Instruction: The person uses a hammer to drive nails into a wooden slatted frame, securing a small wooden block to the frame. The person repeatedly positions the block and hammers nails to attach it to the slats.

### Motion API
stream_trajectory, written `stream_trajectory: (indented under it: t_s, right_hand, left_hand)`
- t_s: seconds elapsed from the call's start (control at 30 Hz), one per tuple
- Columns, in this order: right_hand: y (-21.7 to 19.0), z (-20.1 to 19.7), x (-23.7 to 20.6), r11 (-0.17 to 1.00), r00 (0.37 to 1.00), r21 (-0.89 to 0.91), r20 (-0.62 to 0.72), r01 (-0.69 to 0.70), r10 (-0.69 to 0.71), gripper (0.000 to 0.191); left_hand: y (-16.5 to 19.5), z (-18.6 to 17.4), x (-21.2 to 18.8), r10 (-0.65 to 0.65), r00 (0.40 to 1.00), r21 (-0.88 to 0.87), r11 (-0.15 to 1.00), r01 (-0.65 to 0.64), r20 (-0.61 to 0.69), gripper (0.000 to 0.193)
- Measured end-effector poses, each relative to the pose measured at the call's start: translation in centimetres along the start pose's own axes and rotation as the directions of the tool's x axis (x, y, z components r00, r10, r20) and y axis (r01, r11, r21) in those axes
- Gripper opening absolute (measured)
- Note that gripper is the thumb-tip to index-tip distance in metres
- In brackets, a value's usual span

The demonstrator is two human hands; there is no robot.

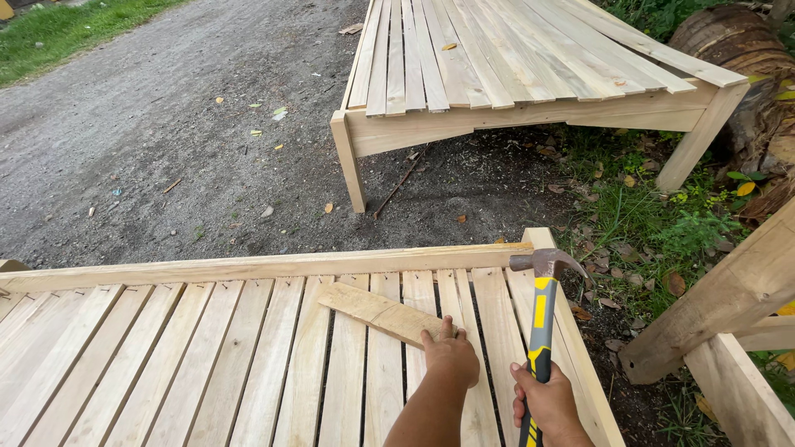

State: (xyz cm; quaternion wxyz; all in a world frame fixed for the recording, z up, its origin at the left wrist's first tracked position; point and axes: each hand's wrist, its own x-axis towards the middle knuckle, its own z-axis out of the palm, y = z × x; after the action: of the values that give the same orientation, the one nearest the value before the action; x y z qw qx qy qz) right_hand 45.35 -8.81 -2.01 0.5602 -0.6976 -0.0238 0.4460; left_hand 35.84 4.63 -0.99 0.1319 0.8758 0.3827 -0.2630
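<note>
Right hand point(548, 403) gripping hammer point(542, 308), left hand point(451, 354) on plank point(377, 312)

Light: soft, even daylight around me, bright
Shadows: dark patch under the far slatted frame point(530, 74) at 12 o'clock
Focus: sharp throughout
Edges: slight wide-angle bending

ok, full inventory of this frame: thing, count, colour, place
slatted wooden frame: 1, pale wood, foreground under the hands
loose wood piece: 1, pale, lying askew across the slats
second slatted frame on legs: 1, pale wood, top centre-right
timber beams: 2 or so, pale, right edge
gravel ground: grey, left
claw hammer: 1, yellow-black handle, upright in right hand
left hand: on loose piece
right hand: gripping hammer
</note>
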Motion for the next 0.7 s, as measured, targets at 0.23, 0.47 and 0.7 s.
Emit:
stream_trajectory:
  t_s: [0.23,0.47,0.7]
  right_hand:
    - [2.0,-1.6,4.2,0.928,0.943,0.297,0.306,-0.225,0.130,0.018]
    - [2.1,0.1,5.1,0.908,0.943,0.334,0.298,-0.251,0.151,0.019]
    - [0.5,-0.7,4.4,0.920,0.944,0.299,0.283,-0.254,0.169,0.018]
  left_hand:
    - [-0.1,0.3,0.3,0.004,1.000,0.001,1.000,-0.004,0.001,0.066]
    - [0.0,0.4,0.6,-0.007,1.000,-0.051,0.999,0.006,-0.015,0.067]
    - [-0.1,0.2,0.7,0.006,0.999,-0.025,1.000,-0.007,-0.045,0.065]
